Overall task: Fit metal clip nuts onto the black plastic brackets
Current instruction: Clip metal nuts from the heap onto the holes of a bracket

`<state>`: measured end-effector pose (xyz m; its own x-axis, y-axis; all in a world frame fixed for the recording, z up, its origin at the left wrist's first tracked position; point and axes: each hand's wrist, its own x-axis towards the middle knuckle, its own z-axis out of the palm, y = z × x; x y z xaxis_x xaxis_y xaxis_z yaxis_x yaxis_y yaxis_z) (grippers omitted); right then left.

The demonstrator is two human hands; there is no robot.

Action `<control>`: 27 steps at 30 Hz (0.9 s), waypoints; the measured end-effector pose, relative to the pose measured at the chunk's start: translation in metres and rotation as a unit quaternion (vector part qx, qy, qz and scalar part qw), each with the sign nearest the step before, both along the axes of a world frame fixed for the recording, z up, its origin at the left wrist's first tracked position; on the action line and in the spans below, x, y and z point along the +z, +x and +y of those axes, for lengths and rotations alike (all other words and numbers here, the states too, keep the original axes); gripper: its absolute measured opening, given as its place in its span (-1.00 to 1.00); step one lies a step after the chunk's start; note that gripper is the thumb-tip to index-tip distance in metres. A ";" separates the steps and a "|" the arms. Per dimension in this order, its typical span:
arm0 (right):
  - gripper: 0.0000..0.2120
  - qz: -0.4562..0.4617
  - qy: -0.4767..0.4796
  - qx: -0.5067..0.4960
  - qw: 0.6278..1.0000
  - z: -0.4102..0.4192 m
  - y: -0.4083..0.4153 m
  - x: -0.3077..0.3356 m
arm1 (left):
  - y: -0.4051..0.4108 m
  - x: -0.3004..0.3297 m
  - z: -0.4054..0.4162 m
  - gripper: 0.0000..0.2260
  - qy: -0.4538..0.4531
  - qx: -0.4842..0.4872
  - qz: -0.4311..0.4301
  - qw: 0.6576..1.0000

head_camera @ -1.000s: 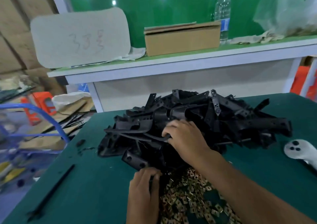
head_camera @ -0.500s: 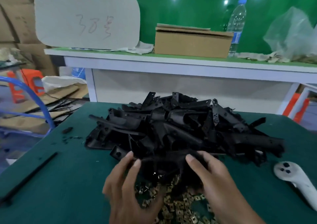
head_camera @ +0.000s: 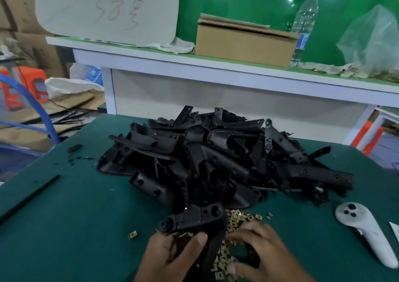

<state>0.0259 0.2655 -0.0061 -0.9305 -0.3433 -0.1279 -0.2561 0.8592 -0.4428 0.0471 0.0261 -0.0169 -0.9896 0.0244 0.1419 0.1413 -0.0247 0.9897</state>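
Note:
A big heap of black plastic brackets (head_camera: 218,158) lies in the middle of the green table (head_camera: 75,227). In front of it spreads a pile of small brass-coloured metal clip nuts (head_camera: 235,219). My left hand (head_camera: 172,258) grips one black bracket (head_camera: 194,219) just above the table, thumb curled over it. My right hand (head_camera: 259,251) lies spread on the clip nuts, fingertips among them; the blur hides whether it pinches one. A single clip nut (head_camera: 132,235) lies apart at the left.
A white handheld controller (head_camera: 362,232) lies at the right. A thin black strip (head_camera: 30,197) lies at the left edge, black scraps (head_camera: 74,147) behind it. Behind stands a white shelf (head_camera: 216,65) with a cardboard box (head_camera: 244,42), a water bottle (head_camera: 304,22) and a plastic bag (head_camera: 371,42).
My left hand has drawn one bracket out of the heap toward me and now grips it. My right hand has left the heap and come down onto the clip nuts.

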 end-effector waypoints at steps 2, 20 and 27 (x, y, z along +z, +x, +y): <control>-0.68 0.042 0.015 0.007 0.999 -0.003 -0.001 -0.005 | 0.000 -0.007 0.006 -0.63 0.002 -0.029 -0.020 0.999; -0.84 0.098 0.001 0.029 0.995 0.011 0.006 -0.008 | -0.004 -0.011 0.016 -0.94 0.008 0.016 0.077 0.997; -0.86 0.098 -0.029 0.020 0.995 0.022 0.006 -0.014 | -0.004 -0.019 0.014 -0.84 -0.043 0.039 0.106 0.993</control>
